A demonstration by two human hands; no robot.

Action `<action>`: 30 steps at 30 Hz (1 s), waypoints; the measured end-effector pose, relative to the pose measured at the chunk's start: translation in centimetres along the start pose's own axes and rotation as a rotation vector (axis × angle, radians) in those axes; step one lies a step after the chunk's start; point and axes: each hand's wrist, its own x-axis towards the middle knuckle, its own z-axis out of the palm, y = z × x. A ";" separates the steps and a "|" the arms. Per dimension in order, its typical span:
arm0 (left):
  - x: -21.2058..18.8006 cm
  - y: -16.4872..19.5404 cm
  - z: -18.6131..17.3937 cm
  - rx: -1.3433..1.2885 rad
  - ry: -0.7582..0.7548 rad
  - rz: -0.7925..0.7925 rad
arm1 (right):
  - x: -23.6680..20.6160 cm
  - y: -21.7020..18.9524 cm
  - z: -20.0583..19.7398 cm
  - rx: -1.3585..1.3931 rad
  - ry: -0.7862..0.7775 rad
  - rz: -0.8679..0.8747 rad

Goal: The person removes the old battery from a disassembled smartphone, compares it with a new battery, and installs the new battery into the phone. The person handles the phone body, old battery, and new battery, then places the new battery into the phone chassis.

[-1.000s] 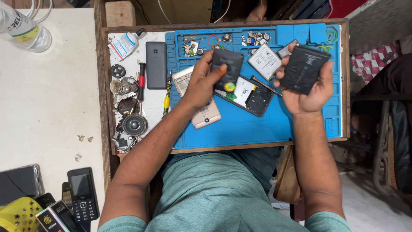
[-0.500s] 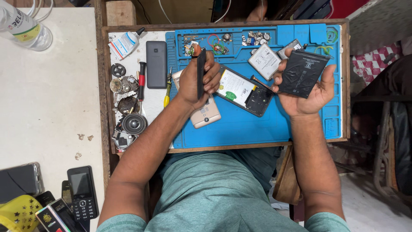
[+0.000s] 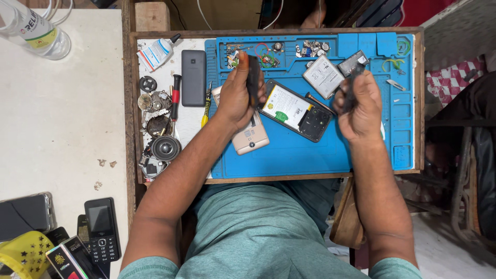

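Both hands are raised over the blue mat (image 3: 310, 155), each closed around a dark flat piece held on edge, so only a thin side shows. Left hand (image 3: 238, 95) grips a black panel (image 3: 253, 80) upright above the mat's left part, fingers wrapped round it; right hand (image 3: 361, 106) clutches a second dark piece (image 3: 349, 90) over the mat's right part, apparently turned edge-up for a look along its side. Between the hands, flat on the mat, lies an opened phone (image 3: 295, 110) with its white-labelled battery showing. A gold phone (image 3: 250, 138) lies at the mat's left edge under the left wrist. Left of the mat rest a dark phone (image 3: 194, 77) and a red-handled screwdriver (image 3: 175, 97), within easy reach.
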 end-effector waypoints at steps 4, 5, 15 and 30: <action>0.0 0.0 0.1 0.046 -0.004 -0.065 | 0.1 0.2 0.9 -0.083 0.011 -0.005; 0.0 -0.1 0.3 0.056 -0.032 -0.090 | 0.1 0.1 1.1 -0.102 -0.014 -0.017; -1.5 -0.3 2.1 0.499 -0.216 0.235 | -0.6 0.7 1.5 -0.377 -0.086 -0.146; -2.1 -0.7 2.1 0.823 -0.294 0.329 | -0.6 0.7 2.5 -0.413 -0.089 -0.117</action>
